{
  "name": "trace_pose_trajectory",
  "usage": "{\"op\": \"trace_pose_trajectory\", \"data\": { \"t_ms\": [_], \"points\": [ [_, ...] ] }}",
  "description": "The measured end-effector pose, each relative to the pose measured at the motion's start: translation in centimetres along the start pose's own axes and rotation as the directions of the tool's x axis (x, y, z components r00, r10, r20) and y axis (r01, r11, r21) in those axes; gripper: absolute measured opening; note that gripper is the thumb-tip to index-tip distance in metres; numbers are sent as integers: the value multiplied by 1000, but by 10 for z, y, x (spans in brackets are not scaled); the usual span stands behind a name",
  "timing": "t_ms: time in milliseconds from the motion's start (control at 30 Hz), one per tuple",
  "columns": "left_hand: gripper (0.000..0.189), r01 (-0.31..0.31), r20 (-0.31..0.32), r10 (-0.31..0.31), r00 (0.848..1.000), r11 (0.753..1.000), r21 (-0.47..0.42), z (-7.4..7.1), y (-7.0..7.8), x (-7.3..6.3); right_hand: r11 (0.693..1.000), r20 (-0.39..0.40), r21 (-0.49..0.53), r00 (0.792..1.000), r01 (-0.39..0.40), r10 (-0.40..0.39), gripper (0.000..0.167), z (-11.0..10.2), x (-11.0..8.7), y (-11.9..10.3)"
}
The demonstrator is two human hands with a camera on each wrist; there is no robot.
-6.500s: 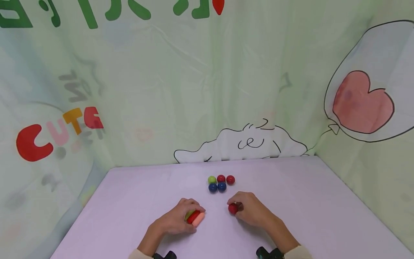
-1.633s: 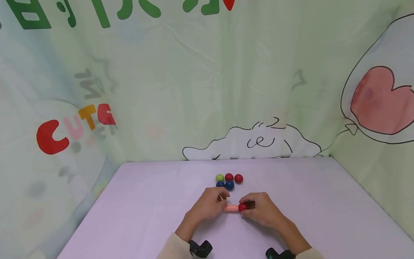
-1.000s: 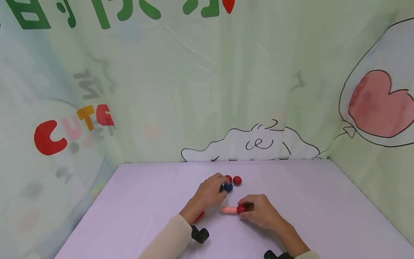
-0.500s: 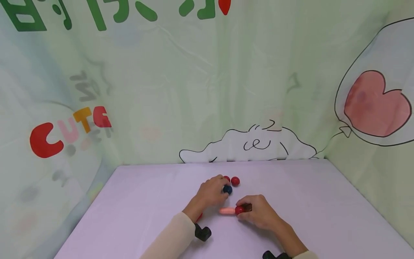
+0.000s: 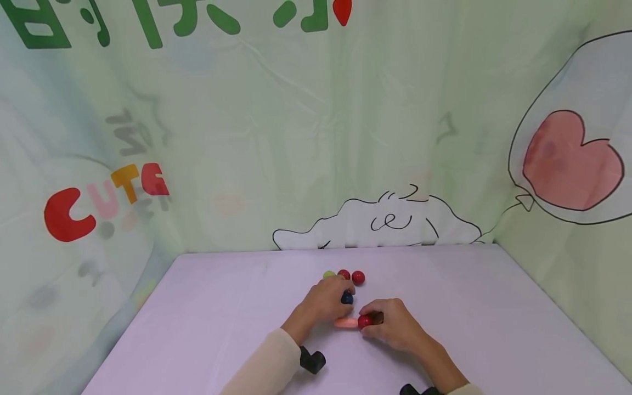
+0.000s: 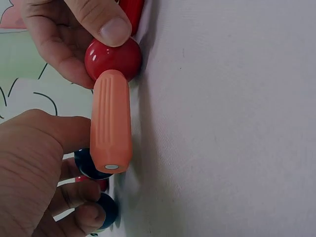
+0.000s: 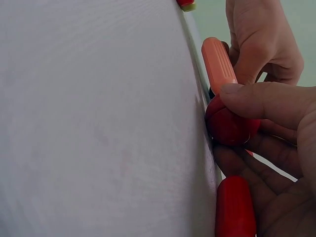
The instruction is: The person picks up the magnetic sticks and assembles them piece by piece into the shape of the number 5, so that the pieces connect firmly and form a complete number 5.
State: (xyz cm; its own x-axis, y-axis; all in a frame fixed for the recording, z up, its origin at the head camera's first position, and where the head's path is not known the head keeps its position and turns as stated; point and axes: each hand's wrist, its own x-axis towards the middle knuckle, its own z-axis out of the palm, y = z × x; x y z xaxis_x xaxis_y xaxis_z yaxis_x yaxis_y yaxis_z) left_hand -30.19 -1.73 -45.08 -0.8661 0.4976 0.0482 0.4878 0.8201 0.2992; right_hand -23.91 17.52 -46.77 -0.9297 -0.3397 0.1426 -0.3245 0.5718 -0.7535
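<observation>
My right hand pinches a shiny red ball low over the table. A ribbed salmon-orange stick meets that ball at one end; a pale disc shows in its other end. My left hand curls round a dark blue ball, just beyond the stick. A second blue ball shows by its fingers in the left wrist view, hidden in the head view. Close by the right palm is a red stick; whether it is gripped I cannot tell.
Behind the left hand sit a green ball and two red balls, one of them this red ball. The lilac-white table ends at a printed curtain. Red and green pieces show at the right wrist view's top.
My left hand left sticks on the table, reached to the blue balls and drew one nearer, uncovering the green ball. The salmon stick, earlier in that hand, now touches the right hand's red ball.
</observation>
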Motion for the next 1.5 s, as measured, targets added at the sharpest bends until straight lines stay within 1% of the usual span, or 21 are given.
{"op": "trace_pose_trajectory", "data": {
  "t_ms": [200,300,533,733,867,967,1033,1133,1233,1333,1500],
  "points": [
    [33,14,-11,-15,1000,998,-59,0,1,-3,1000,-1,2,1000,2,-2,25,1,-1,0],
    [32,19,-27,-21,999,996,-84,-1,1,-4,1000,0,7,1000,1,-1,26,1,-2,-1],
    [32,-16,-70,5,998,988,-153,-5,-3,-10,1000,-1,-1,1000,-18,18,27,-1,-3,-2],
    [33,-36,-99,17,995,980,-193,-6,-9,-18,1000,-4,-2,1000,-19,19,27,-1,-1,-3],
    [31,-34,-128,7,992,976,-213,-7,-13,-26,1000,-16,-20,1000,3,-3,26,-1,0,-2],
    [30,-26,-138,-6,990,972,-232,-9,-14,-31,999,-26,-36,1000,-5,4,26,0,1,-2],
    [29,-20,-138,-15,990,968,-252,-11,-15,-33,999,-31,-40,999,-21,20,26,0,1,-2],
    [29,-19,-132,-22,991,953,-302,-14,-18,-37,998,-39,-39,998,-40,39,27,0,1,-2],
    [28,-10,-108,-30,994,934,-357,-17,-21,-40,998,-50,-47,998,-44,42,28,0,2,-3],
    [30,16,-72,-48,996,919,-394,-18,-23,-44,997,-58,-59,997,-48,45,28,0,2,-4],
    [32,43,-47,-68,997,914,-404,-17,-24,-49,996,-63,-66,997,-54,50,29,0,3,-3]
  ]
}}
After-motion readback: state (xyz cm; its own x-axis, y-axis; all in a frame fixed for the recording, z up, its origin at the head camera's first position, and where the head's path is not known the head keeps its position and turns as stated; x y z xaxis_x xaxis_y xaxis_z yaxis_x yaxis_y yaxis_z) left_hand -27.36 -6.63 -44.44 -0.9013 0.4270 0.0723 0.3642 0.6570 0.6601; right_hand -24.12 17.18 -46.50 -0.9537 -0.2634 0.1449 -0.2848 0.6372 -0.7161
